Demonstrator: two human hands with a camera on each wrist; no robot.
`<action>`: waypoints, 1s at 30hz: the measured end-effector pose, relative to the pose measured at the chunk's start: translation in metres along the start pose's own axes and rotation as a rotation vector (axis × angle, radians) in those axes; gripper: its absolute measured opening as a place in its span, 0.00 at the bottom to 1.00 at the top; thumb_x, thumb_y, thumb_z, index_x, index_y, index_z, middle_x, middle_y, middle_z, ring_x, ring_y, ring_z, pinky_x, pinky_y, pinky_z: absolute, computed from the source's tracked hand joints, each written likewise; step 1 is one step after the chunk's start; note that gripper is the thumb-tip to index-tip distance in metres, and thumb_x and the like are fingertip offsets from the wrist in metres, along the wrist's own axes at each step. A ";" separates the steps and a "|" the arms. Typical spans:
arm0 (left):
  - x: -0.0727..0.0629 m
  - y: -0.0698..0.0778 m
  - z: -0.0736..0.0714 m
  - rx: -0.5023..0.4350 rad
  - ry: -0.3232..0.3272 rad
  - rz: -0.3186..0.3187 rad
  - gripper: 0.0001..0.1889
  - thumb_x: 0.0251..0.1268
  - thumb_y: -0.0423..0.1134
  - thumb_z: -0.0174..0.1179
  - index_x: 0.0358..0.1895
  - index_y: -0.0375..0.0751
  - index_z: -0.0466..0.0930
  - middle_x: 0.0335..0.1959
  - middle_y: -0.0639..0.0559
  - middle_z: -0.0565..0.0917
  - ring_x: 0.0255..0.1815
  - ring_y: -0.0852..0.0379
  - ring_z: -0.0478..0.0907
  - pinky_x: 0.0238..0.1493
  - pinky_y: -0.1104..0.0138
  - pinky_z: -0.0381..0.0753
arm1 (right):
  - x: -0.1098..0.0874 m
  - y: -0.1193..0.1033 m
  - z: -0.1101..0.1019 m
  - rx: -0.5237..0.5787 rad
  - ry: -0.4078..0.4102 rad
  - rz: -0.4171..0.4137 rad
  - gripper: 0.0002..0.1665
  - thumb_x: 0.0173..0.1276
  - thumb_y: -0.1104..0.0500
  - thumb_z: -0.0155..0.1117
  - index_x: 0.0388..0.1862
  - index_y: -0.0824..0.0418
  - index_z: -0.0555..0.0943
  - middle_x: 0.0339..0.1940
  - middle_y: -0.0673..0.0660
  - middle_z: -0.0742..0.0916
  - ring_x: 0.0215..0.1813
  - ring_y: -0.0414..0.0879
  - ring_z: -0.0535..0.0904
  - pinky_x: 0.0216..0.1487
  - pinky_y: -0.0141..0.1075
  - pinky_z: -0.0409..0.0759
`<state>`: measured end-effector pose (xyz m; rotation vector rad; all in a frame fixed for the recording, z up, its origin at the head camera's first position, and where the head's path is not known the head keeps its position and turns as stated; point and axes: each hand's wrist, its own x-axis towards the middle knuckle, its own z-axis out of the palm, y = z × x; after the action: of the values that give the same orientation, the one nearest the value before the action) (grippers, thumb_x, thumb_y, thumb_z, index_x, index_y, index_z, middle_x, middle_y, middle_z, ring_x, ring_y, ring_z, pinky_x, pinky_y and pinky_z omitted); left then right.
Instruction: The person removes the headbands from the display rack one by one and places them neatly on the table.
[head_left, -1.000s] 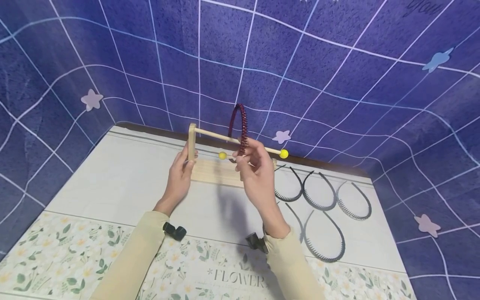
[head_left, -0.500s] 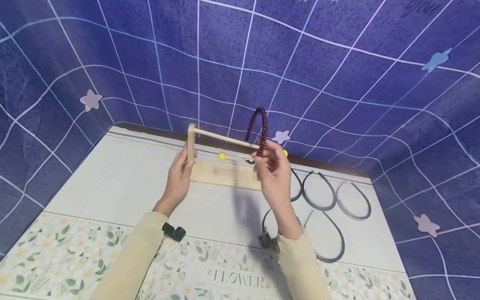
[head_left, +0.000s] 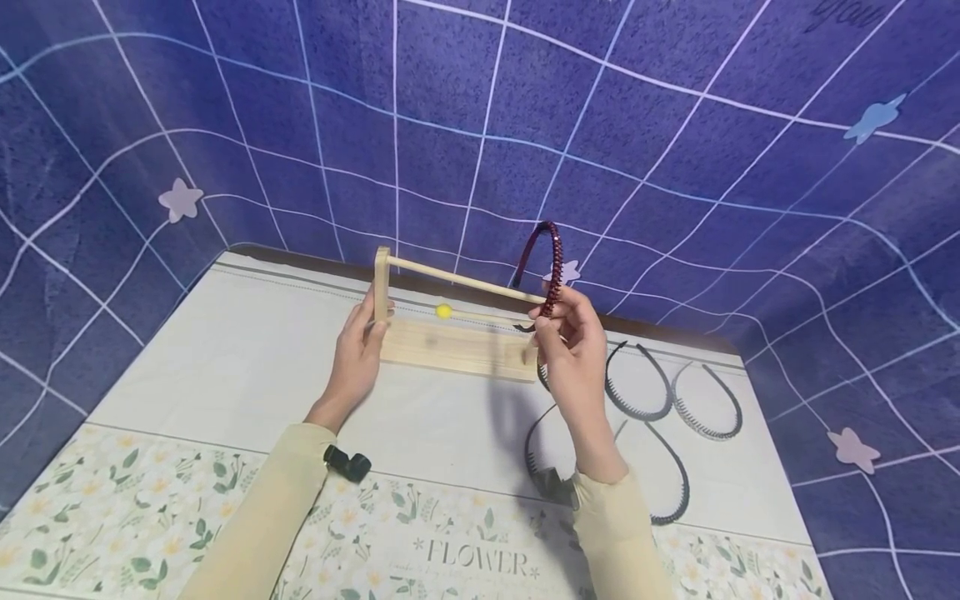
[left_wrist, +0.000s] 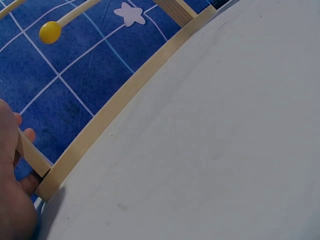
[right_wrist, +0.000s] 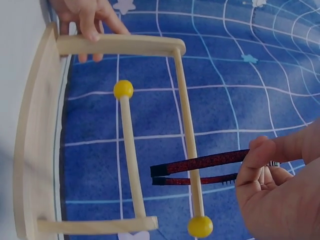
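My left hand (head_left: 356, 354) grips the left upright of a pale wooden headband stand (head_left: 450, 350), thumb in front and fingers behind. The stand has an upper rod (head_left: 465, 281) and a lower rod (head_left: 480, 317); yellow balls (right_wrist: 200, 226) cap their free ends. Between the thumb and fingers of my right hand (head_left: 573, 367) is a dark red toothed headband (head_left: 557, 258), its curve pointing up. In the right wrist view its two black-tipped ends cross the upper rod close to the ball; I cannot tell whether the rod runs between them.
Several dark toothed headbands (head_left: 670, 392) lie on the white tabletop (head_left: 247, 358) at the right, partly hidden by my right arm. A floral cloth strip (head_left: 375, 542) covers the front. A blue gridded backdrop (head_left: 450, 125) with stars rises behind and at both sides.
My right hand has moved right with the red headband, along the upper rod toward its ball end. My left hand and the stand have stayed in place.
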<state>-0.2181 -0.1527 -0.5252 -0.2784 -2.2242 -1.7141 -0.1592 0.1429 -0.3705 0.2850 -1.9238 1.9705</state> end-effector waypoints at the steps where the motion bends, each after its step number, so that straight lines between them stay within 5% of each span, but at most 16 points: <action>1: 0.000 0.000 0.000 0.001 0.001 -0.002 0.37 0.92 0.33 0.46 0.92 0.69 0.50 0.75 0.37 0.75 0.78 0.36 0.75 0.85 0.45 0.73 | 0.000 0.000 -0.002 -0.001 0.002 0.002 0.23 0.74 0.81 0.59 0.67 0.76 0.78 0.40 0.51 0.88 0.31 0.41 0.79 0.23 0.24 0.75; 30: 0.000 0.000 -0.001 0.000 0.014 -0.004 0.38 0.91 0.31 0.47 0.92 0.70 0.51 0.74 0.37 0.76 0.77 0.38 0.76 0.84 0.50 0.76 | -0.003 0.012 -0.064 -0.112 0.044 0.097 0.25 0.75 0.82 0.57 0.68 0.75 0.80 0.38 0.50 0.89 0.30 0.38 0.78 0.23 0.24 0.77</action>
<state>-0.2183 -0.1539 -0.5246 -0.2621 -2.2164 -1.7125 -0.1535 0.2064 -0.3857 0.1199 -2.0462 1.9024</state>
